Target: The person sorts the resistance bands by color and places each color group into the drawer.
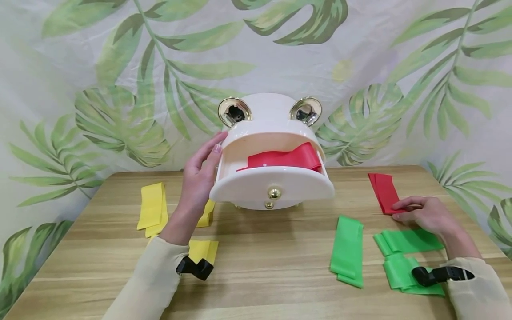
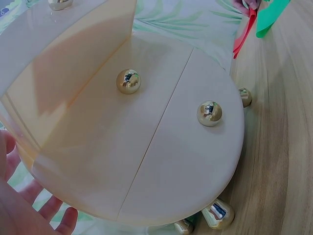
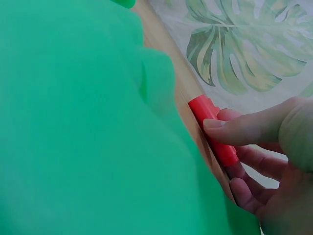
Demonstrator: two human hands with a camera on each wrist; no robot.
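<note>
A white frog-shaped box [image 1: 269, 104] with gold-rimmed eyes stands at the back middle, its upper drawer [image 1: 244, 186] pulled out. Inside that drawer lies a folded red strip [image 1: 280, 159]. My left hand [image 1: 198, 175] rests against the box's left side, thumb near the drawer; in the left wrist view its fingers [image 2: 51, 208] are spread along the curved edge. At the right, my right hand [image 1: 428, 215] pinches the near end of another folded red strip [image 1: 383, 191] between thumb and fingers. The right wrist view shows the thumb on top of this red strip [image 3: 210, 127].
Folded green strips [image 1: 347, 251] lie at the front right, with some close below my right hand. Several yellow strips [image 1: 152, 206] lie on the left, partly hidden by my left arm. A leaf-patterned cloth [image 1: 280, 62] hangs behind the wooden table [image 1: 272, 275].
</note>
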